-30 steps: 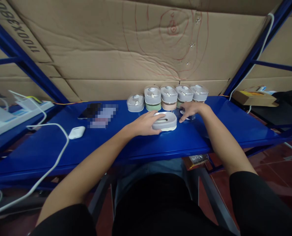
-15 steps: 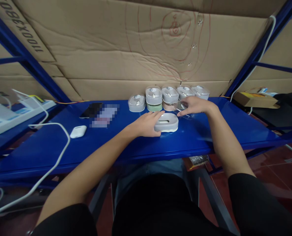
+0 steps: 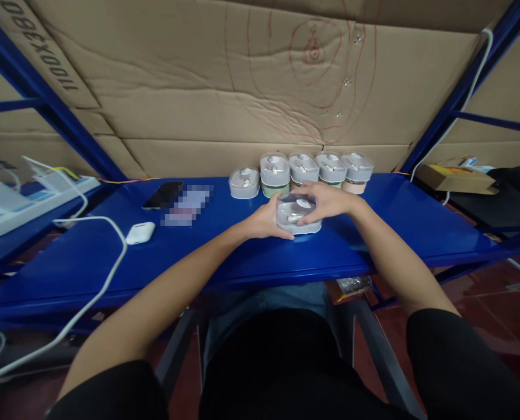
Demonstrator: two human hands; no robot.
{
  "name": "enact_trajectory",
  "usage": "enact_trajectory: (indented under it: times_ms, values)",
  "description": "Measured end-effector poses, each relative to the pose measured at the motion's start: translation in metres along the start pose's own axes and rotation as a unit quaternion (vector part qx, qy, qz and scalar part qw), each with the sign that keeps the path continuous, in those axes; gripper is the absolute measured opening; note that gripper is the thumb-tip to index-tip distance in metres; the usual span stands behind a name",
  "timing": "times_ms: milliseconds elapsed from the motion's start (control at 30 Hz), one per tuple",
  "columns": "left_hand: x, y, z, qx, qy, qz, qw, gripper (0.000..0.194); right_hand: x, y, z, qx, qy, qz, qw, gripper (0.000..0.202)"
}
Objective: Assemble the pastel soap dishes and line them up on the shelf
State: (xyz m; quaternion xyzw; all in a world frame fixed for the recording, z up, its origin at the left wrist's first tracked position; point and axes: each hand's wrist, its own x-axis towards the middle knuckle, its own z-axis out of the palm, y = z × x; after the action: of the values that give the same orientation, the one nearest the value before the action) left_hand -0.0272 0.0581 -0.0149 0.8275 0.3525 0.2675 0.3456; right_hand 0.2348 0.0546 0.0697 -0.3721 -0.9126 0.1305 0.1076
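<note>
A pale grey oval plastic box (image 3: 306, 228) sits near the middle of the blue table, between my hands. My left hand (image 3: 266, 221) grips its left side, thumb at the front edge. On top of the box lies a clear lid (image 3: 304, 204) with a round white sticker. My right hand (image 3: 325, 201) has its fingers around that lid, thumb at the front and fingers at the back. Whether the lid is fully seated I cannot tell. Behind them stands a row of similar lidded boxes (image 3: 274, 169), most stacked on green or pinkish ones.
On the left of the blue table (image 3: 224, 262) lie a white earbud case (image 3: 140, 233) and a dark phone (image 3: 163, 195) beside a pixelated patch. A white cable (image 3: 106, 280) crosses the left side. Cardboard (image 3: 189, 87) closes off the back; an opened carton (image 3: 456, 178) lies at the right.
My right hand has moved left with the clear lid, from beside the grey box onto its top. My left hand still holds the box's left side.
</note>
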Motion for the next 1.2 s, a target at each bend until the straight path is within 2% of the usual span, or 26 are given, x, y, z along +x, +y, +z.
enact_trajectory:
  times_ms: [200, 367, 700, 900, 1200]
  values:
    - [0.0, 0.0, 0.0, 0.012, 0.008, -0.025, 1.0, 0.164, 0.006, 0.0, 0.011, -0.013, -0.014, -0.024, 1.0, 0.091]
    - [-0.001, -0.001, -0.001, 0.016, 0.012, -0.007, 1.0, 0.161, 0.007, 0.0, 0.014, -0.019, -0.009, -0.031, 0.999, 0.09]
    - [-0.003, -0.002, -0.009, 0.007, 0.007, 0.012, 1.0, 0.157, 0.008, -0.006, 0.023, -0.032, 0.006, -0.013, 0.999, 0.099]
    - [-0.002, 0.001, -0.014, 0.021, 0.003, 0.045, 0.999, 0.143, 0.009, -0.003, 0.026, -0.026, 0.01, -0.012, 1.0, 0.103]
    - [-0.007, 0.016, -0.019, 0.052, -0.012, 0.05, 0.997, 0.121, 0.012, -0.007, 0.029, -0.017, 0.013, 0.002, 1.0, 0.109]
